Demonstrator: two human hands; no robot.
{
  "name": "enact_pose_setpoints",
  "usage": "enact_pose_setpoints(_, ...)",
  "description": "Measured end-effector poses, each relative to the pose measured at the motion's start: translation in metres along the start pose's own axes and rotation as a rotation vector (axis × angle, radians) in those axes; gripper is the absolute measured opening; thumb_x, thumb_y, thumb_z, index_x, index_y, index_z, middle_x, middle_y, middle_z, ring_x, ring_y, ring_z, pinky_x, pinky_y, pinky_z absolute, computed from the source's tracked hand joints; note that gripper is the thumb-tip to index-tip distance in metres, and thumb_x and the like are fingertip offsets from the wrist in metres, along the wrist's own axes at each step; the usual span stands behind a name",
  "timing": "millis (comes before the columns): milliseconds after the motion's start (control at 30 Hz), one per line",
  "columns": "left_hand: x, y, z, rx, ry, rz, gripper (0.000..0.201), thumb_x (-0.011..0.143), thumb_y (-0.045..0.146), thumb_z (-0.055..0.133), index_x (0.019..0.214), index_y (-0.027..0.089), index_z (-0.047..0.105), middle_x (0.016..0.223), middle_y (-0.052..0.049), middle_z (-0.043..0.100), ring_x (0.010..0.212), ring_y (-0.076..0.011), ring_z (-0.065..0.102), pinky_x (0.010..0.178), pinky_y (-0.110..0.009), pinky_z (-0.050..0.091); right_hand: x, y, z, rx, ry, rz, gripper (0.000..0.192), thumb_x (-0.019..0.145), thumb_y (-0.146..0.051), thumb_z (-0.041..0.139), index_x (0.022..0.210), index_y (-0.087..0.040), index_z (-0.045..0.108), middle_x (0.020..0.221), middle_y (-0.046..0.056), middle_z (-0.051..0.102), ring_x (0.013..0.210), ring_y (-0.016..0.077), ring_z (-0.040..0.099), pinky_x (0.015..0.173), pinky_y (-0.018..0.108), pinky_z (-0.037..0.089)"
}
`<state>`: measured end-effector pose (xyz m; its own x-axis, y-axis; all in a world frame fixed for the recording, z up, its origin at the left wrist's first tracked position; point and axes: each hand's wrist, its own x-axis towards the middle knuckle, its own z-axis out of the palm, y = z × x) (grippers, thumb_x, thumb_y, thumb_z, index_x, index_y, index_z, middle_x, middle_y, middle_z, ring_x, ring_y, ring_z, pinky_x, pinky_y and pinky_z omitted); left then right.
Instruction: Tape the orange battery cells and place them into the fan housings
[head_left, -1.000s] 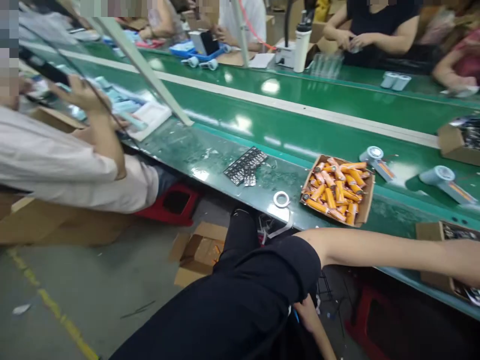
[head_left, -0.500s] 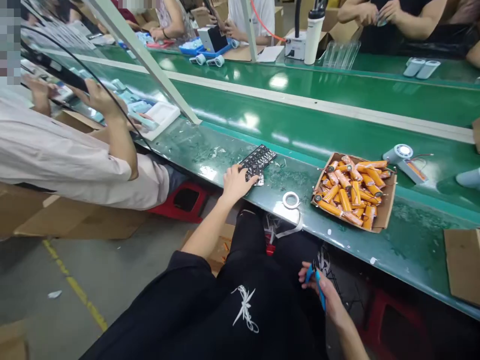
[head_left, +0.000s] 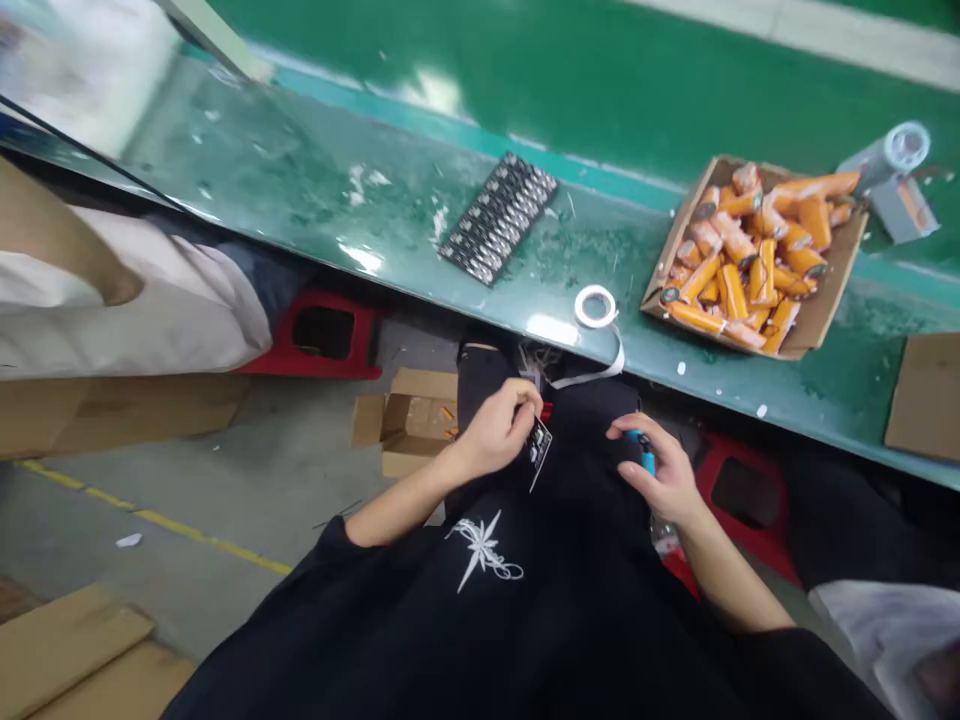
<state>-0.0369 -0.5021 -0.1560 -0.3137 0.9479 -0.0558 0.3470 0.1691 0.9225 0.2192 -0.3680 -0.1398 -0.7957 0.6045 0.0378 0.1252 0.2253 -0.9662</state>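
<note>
My left hand (head_left: 501, 428) is closed on a small black circuit board (head_left: 537, 448), held over my lap below the bench edge. To its right, my right hand (head_left: 661, 468) is curled round blue-handled pliers (head_left: 646, 458); their jaws are hard to make out. On the bench lies a larger black circuit board panel (head_left: 499, 218) with rows of silvery parts. A roll of white tape (head_left: 595, 307) rests near the bench edge, its loose end hanging over. Both hands are apart from the bench.
A cardboard tray (head_left: 816, 340) of orange-wrapped batteries (head_left: 761, 270) stands at the right. Behind it are grey cylindrical housings (head_left: 892, 160). A cardboard piece (head_left: 926, 395) lies far right. Red stools (head_left: 330, 335) and an open box (head_left: 420, 420) are below. A co-worker's arm (head_left: 60, 230) is at left.
My left hand has left the bench with a small circuit board and come back over my lap. My right hand has risen with the pliers. The view has tilted down.
</note>
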Motion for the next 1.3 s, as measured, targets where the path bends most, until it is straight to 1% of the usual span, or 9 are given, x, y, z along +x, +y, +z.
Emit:
enact_pose_setpoints(133,-0.057,-0.025,0.043,-0.029,-0.286,-0.242,0.034,0.111,0.04,0.04,0.128,0.02,0.062,0.106,-0.007,0.065,0.097,-0.0213,0.066,0.094,-0.038,0.056,-0.019,0.02,0.027,-0.031,-0.151,0.28,0.045,0.109,-0.06,0.061,0.134,-0.023,0.07,0.109,0.008,0.08,0.096,0.0256,0.078,0.092,0.04,0.064)
enact_pose_setpoints(300,-0.066,-0.038,0.033,0.029,-0.542,-0.226,0.028,0.105,0.049,0.063,0.111,0.024,0.073,0.111,-0.007,0.07,0.116,-0.0262,0.063,0.112,-0.042,0.048,-0.025,0.029,0.041,-0.285,-0.297,0.289,0.041,0.111,-0.053,0.055,0.135,-0.022,0.07,0.122,0.012,0.079,0.112,0.0317,0.076,0.102,0.048,0.062)
enact_pose_setpoints(433,-0.052,-0.026,0.012,0.168,-0.452,-0.266,0.022,0.109,0.042,0.059,0.103,0.023,0.07,0.094,-0.002,0.074,0.094,-0.0216,0.07,0.092,-0.033,0.051,-0.014,0.019,0.038,-0.518,-0.392,0.146,0.042,0.114,-0.044,0.051,0.141,-0.017,0.069,0.131,0.016,0.074,0.116,0.0366,0.069,0.104,0.054,0.058)
enact_pose_setpoints(533,-0.041,-0.014,0.007,0.193,-0.411,-0.223,0.022,0.11,0.041,0.056,0.102,0.023,0.066,0.091,0.0,0.073,0.085,-0.0199,0.071,0.079,-0.028,0.05,-0.006,0.009,0.036,-0.665,-0.363,0.09,0.044,0.115,-0.041,0.051,0.146,-0.014,0.067,0.132,0.017,0.072,0.116,0.0371,0.065,0.101,0.054,0.056)
enact_pose_setpoints(667,-0.032,-0.006,0.012,0.236,-0.431,-0.147,0.021,0.111,0.037,0.054,0.097,0.023,0.06,0.093,-0.001,0.073,0.086,-0.0205,0.072,0.077,-0.029,0.05,-0.001,0.002,0.034,-0.807,-0.315,0.035,0.044,0.115,-0.046,0.054,0.143,-0.016,0.069,0.126,0.015,0.073,0.11,0.035,0.065,0.09,0.049,0.053)
enact_pose_setpoints(867,-0.028,-0.001,0.019,0.179,-0.482,-0.179,0.014,0.11,0.033,0.051,0.1,0.024,0.055,0.099,-0.003,0.075,0.093,-0.023,0.074,0.082,-0.032,0.052,-0.002,0.005,0.031,-0.852,-0.303,0.031,0.043,0.117,-0.05,0.048,0.129,-0.02,0.076,0.109,0.011,0.076,0.094,0.0296,0.066,0.08,0.042,0.048)
enact_pose_setpoints(1033,-0.02,0.005,0.01,-0.121,-0.685,-0.267,0.011,0.11,0.029,0.048,0.102,0.025,0.053,0.092,0.002,0.078,0.087,-0.0169,0.076,0.083,-0.029,0.055,0.002,0.01,0.019,-0.488,-0.418,0.092,0.059,0.119,-0.057,0.034,0.116,-0.018,0.078,0.094,0.01,0.073,0.084,0.0238,0.068,0.079,0.036,0.05)
enact_pose_setpoints(1200,-0.014,0.004,0.013,-0.451,-0.869,-0.242,0.02,0.112,0.041,0.051,0.102,0.023,0.049,0.083,0.001,0.075,0.069,-0.0126,0.072,0.068,-0.024,0.053,0.001,0.035,0.017,0.479,-0.68,0.422,0.072,0.111,-0.076,0.042,0.084,-0.017,0.072,0.07,0.004,0.067,0.056,0.0169,0.061,0.058,0.03,0.049)
enact_pose_setpoints(1300,-0.013,0.0,0.02,-0.498,-0.85,-0.247,0.034,0.112,0.055,0.052,0.104,0.022,0.052,0.08,0.0,0.073,0.062,-0.0116,0.068,0.064,-0.024,0.052,-0.003,0.047,0.02,0.797,-0.617,0.621,0.075,0.101,-0.086,0.056,0.082,-0.015,0.073,0.067,0.005,0.067,0.051,0.0168,0.059,0.052,0.03,0.048)
